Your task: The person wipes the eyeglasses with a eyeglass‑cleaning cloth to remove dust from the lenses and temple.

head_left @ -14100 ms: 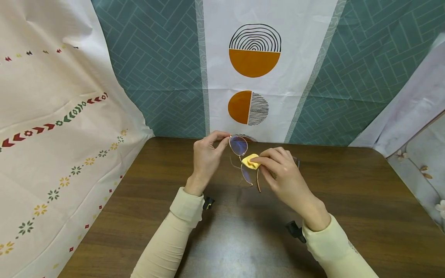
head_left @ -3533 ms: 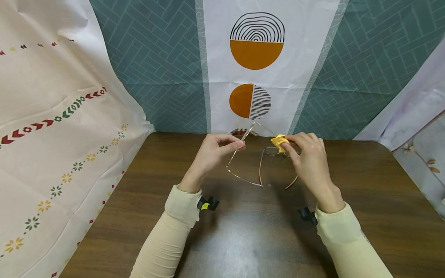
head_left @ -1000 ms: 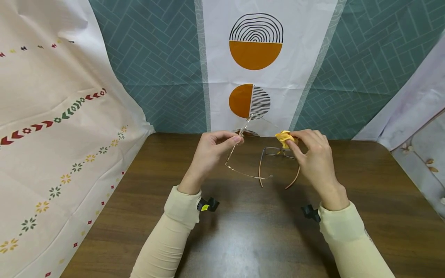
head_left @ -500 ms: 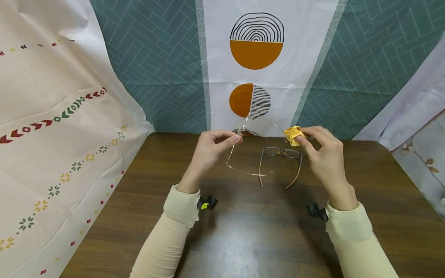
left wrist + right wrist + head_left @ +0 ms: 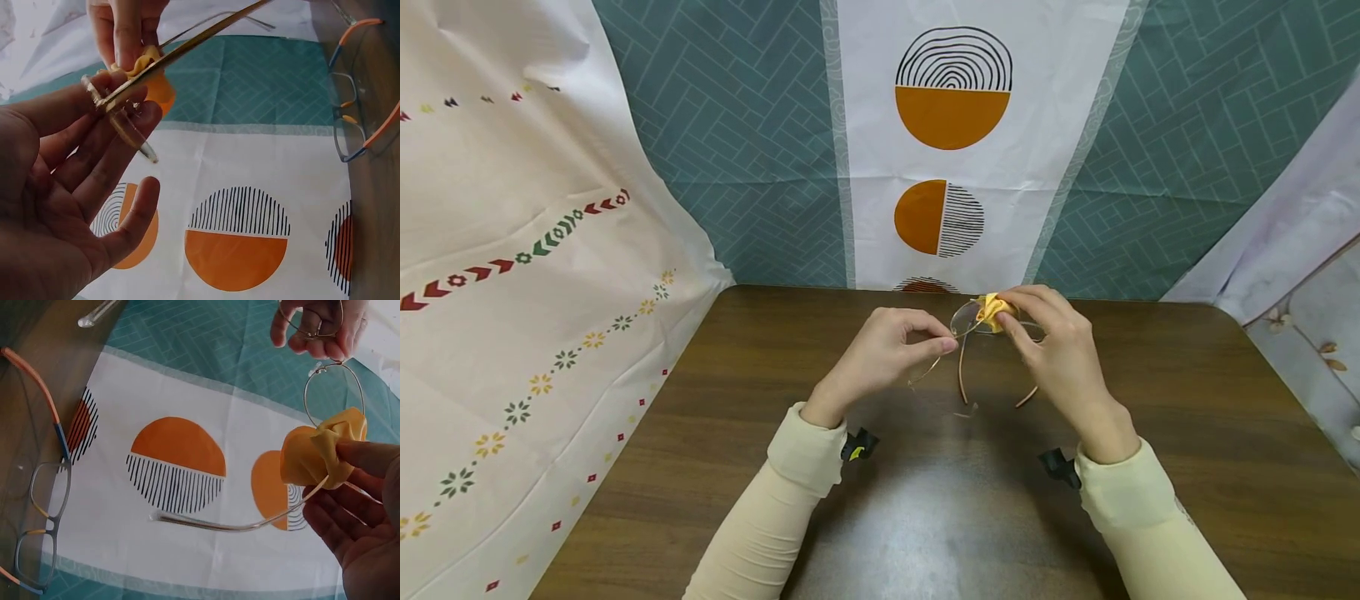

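Observation:
My left hand [image 5: 891,350] pinches gold wire-rimmed eyeglasses [image 5: 964,318] near the bridge, thumb against fingertips, holding them in the air. Their thin temple [image 5: 237,527] reaches out past the cloth in the right wrist view. A crumpled yellow cloth [image 5: 994,312] is pinched between thumb and fingers of my right hand [image 5: 1063,354], folded over the outer side of the right-hand lens where the temple begins. That part of the frame is hidden by the cloth. In the left wrist view, the cloth [image 5: 161,94] shows behind the gold frame.
A second pair of glasses [image 5: 53,522], with dark rims and orange-brown temples, stands unfolded on the brown wooden table [image 5: 760,375], behind and below the held pair. A patterned cloth backdrop [image 5: 760,167] hangs at the table's far edge. Black camera mounts [image 5: 859,444] sit at both wrists.
My right hand slid the cloth rightward along the temple, then came back left to the lens edge. The left hand moved right and lower, turning the glasses. Much earlier the cloth was at the bridge.

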Demonstrator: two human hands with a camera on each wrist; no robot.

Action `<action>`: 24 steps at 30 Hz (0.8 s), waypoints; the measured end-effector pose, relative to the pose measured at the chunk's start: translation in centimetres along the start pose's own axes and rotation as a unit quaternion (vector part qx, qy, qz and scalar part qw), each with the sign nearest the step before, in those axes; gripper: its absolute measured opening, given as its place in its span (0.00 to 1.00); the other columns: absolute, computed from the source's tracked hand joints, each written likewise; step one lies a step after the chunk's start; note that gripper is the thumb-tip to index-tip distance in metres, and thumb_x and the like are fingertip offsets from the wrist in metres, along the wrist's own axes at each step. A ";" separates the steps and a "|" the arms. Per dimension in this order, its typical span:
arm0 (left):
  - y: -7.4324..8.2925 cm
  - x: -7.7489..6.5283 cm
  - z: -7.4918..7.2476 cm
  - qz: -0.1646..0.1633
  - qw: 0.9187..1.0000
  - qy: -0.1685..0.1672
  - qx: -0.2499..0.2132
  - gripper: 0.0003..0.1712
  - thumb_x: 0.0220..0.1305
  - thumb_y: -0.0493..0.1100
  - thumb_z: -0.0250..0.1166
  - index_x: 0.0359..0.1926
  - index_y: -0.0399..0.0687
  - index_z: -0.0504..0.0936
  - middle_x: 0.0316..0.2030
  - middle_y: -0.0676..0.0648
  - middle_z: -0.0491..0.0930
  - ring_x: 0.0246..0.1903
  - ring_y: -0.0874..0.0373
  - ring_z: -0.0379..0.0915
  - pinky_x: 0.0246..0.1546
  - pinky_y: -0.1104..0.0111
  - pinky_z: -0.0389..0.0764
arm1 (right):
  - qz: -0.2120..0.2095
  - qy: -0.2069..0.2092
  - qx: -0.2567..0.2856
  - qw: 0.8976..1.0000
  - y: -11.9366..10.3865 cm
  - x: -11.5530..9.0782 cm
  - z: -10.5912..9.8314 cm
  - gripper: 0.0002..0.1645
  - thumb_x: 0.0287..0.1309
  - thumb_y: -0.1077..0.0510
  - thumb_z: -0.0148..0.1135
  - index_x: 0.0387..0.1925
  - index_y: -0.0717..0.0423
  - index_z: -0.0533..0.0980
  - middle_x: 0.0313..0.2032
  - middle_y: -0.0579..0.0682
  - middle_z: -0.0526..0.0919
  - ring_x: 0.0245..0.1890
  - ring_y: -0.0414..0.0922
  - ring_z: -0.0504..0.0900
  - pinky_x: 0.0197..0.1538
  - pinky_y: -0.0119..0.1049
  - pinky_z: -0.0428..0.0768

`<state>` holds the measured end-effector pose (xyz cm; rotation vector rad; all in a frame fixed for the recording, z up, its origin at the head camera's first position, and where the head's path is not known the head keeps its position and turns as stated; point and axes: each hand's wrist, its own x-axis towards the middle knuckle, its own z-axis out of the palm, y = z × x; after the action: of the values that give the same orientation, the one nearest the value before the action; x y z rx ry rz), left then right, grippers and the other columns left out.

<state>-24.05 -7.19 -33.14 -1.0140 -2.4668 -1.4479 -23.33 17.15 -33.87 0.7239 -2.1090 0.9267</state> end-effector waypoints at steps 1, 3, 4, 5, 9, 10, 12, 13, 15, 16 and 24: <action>0.1 0.0 0.0 0.002 1.000 0.000 0.003 0.03 0.67 0.40 0.73 0.39 0.45 0.92 0.33 0.55 0.88 0.34 0.65 0.80 0.42 0.60 0.83 | -0.006 0.000 -0.005 1.000 0.0 0.0 0.0 0.16 0.57 0.72 0.74 0.48 0.66 0.84 0.44 0.56 0.87 0.44 0.52 0.83 0.52 0.27 0.73; 0.2 0.0 0.1 0.003 1.000 0.005 0.012 0.04 0.67 0.41 0.73 0.39 0.46 0.92 0.33 0.56 0.88 0.34 0.66 0.80 0.42 0.61 0.83 | -0.017 0.003 -0.016 1.000 0.1 -0.1 0.1 0.14 0.57 0.73 0.74 0.45 0.66 0.84 0.41 0.56 0.86 0.42 0.51 0.82 0.49 0.32 0.73; 0.2 0.0 0.1 0.003 1.000 0.009 0.016 0.04 0.67 0.41 0.73 0.39 0.46 0.92 0.34 0.56 0.88 0.34 0.66 0.80 0.42 0.62 0.83 | -0.021 0.005 -0.019 1.000 0.1 -0.1 0.1 0.13 0.57 0.74 0.73 0.45 0.66 0.84 0.40 0.57 0.86 0.41 0.51 0.81 0.48 0.33 0.73; 0.3 0.0 0.1 0.004 1.000 0.013 0.018 0.04 0.67 0.41 0.73 0.39 0.46 0.92 0.34 0.56 0.89 0.34 0.66 0.80 0.41 0.63 0.83 | -0.024 0.008 -0.021 0.999 0.1 -0.1 0.1 0.13 0.57 0.74 0.73 0.44 0.66 0.83 0.39 0.57 0.86 0.40 0.51 0.81 0.47 0.35 0.73; 0.4 0.0 0.1 0.002 0.999 0.033 0.020 0.05 0.66 0.42 0.74 0.39 0.47 0.93 0.35 0.56 0.89 0.35 0.66 0.81 0.41 0.66 0.82 | -0.026 0.014 -0.029 0.999 0.1 0.0 0.0 0.12 0.58 0.73 0.73 0.44 0.66 0.83 0.38 0.57 0.86 0.40 0.52 0.80 0.47 0.40 0.74; 0.4 0.0 0.0 0.001 0.999 0.040 0.018 0.05 0.66 0.42 0.74 0.39 0.47 0.93 0.35 0.56 0.89 0.36 0.66 0.81 0.41 0.66 0.82 | -0.026 0.015 -0.032 0.999 0.2 0.0 0.0 0.12 0.58 0.73 0.73 0.44 0.67 0.83 0.38 0.58 0.86 0.40 0.53 0.80 0.48 0.42 0.74; 0.5 0.0 -0.1 -0.002 0.998 0.056 0.009 0.05 0.66 0.42 0.74 0.39 0.47 0.93 0.35 0.56 0.89 0.37 0.66 0.82 0.42 0.65 0.82 | -0.026 0.018 -0.039 0.999 0.3 0.1 -0.1 0.12 0.57 0.73 0.73 0.44 0.67 0.83 0.38 0.59 0.86 0.40 0.55 0.81 0.48 0.45 0.74; 0.4 -0.1 -0.2 -0.003 0.998 0.064 0.003 0.05 0.66 0.42 0.74 0.39 0.47 0.93 0.35 0.56 0.90 0.37 0.66 0.82 0.43 0.64 0.83 | -0.026 0.021 -0.042 0.999 0.4 0.1 -0.2 0.12 0.57 0.73 0.73 0.43 0.68 0.83 0.37 0.60 0.86 0.40 0.56 0.81 0.48 0.47 0.74; 0.4 -0.1 -0.4 -0.006 0.997 0.082 -0.013 0.05 0.66 0.42 0.74 0.39 0.47 0.93 0.35 0.55 0.90 0.38 0.65 0.83 0.44 0.61 0.83 | -0.025 0.029 -0.046 0.998 0.6 0.2 -0.4 0.11 0.57 0.74 0.73 0.42 0.69 0.83 0.37 0.61 0.86 0.39 0.57 0.80 0.48 0.49 0.73; 0.4 -0.1 -0.5 -0.006 0.996 0.091 -0.020 0.05 0.66 0.42 0.74 0.39 0.46 0.93 0.35 0.55 0.90 0.38 0.65 0.83 0.45 0.60 0.83 | -0.024 0.034 -0.047 0.998 0.7 0.2 -0.5 0.11 0.57 0.74 0.73 0.42 0.69 0.83 0.36 0.61 0.86 0.39 0.58 0.81 0.47 0.50 0.72; 0.1 -0.1 -0.8 -0.001 0.987 0.147 -0.070 0.05 0.66 0.39 0.74 0.39 0.43 0.92 0.34 0.51 0.90 0.35 0.60 0.81 0.41 0.60 0.81 | -0.005 0.032 -0.036 0.999 1.1 0.4 -0.9 0.13 0.57 0.72 0.73 0.44 0.71 0.83 0.37 0.63 0.86 0.40 0.59 0.80 0.48 0.51 0.71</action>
<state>-24.10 -7.80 -32.64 -0.7541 -2.1841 -1.6569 -23.96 18.41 -33.56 0.6579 -2.0699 0.8524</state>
